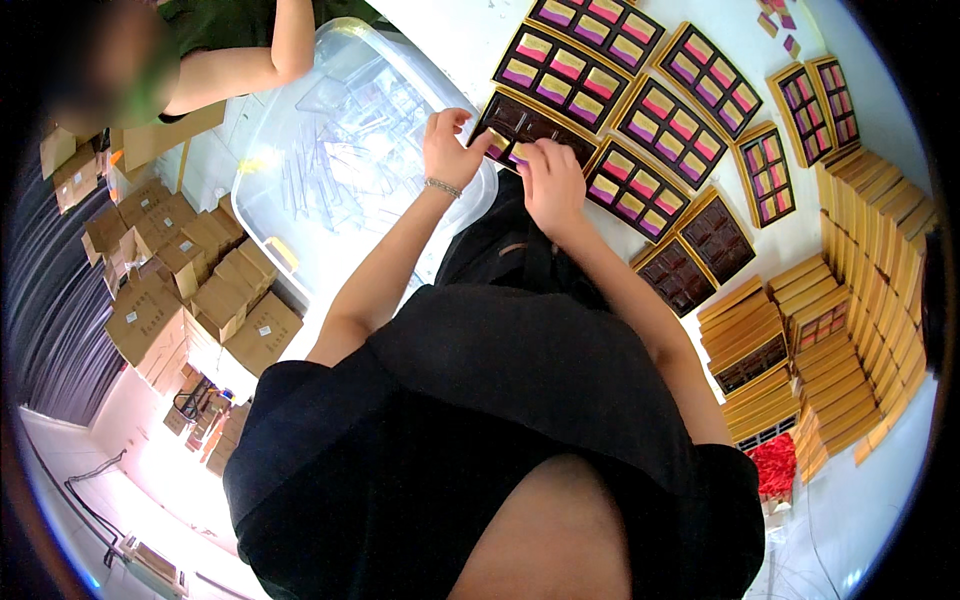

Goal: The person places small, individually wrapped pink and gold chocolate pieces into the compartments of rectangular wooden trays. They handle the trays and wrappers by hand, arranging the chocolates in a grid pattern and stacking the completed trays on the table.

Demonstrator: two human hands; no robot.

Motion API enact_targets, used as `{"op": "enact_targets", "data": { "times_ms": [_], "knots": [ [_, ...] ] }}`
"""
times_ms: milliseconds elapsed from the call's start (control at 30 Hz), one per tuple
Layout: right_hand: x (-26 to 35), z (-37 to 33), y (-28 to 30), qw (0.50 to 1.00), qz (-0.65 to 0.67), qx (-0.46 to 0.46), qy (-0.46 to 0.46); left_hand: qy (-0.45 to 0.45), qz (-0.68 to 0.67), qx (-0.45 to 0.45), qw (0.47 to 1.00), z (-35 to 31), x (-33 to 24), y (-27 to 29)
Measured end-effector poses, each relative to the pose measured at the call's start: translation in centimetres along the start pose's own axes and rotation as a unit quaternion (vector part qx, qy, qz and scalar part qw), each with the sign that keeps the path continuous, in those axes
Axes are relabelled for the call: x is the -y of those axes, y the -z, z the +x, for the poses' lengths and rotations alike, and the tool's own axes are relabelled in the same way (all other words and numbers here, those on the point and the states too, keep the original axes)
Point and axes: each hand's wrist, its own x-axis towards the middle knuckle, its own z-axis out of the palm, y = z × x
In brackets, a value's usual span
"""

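A gold-edged box with a dark compartment tray (540,122) lies in front of me. My left hand (449,152) is at its left end, fingers apart and a little bent, the thumb by a small gold, pink and purple piece (496,145) at the tray's near left. My right hand (553,186) is over the box's near edge, thumb and fingertips pinched on a second small gold and purple piece (518,154). Beyond and to the right lie several boxes filled with such pieces, among them a filled box (636,189) beside my right hand.
A clear plastic tub (262,225) of transparent pieces stands left. Two dark-tray boxes (716,238) lie right, near tall stacks of gold-edged boxes (830,370). Loose pieces (790,45) lie far right. Cardboard cartons (150,310) are left; another person's arm (240,80) is far left.
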Motion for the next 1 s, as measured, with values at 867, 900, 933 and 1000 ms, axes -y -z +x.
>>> {"op": "enact_targets", "data": {
  "times_ms": [867,900,933,1000],
  "knots": [
    [-24.2,27.0,11.7,0.961,-0.251,-0.103,0.046,-0.272,-0.091,-0.046,0.957,27.4,-14.9,-4.8],
    [-24.2,26.9,11.6,0.964,-0.241,-0.11,0.024,-0.27,-0.072,-0.064,0.958,30.0,-15.4,-5.8],
    [-23.9,27.1,11.3,0.968,-0.223,-0.115,0.011,-0.199,-0.042,-0.071,0.976,32.4,-15.2,-5.7],
    [-24.0,25.6,11.5,0.968,-0.196,-0.157,-0.008,-0.059,0.031,-0.096,0.993,37.1,-13.9,-6.6]
  ]
}}
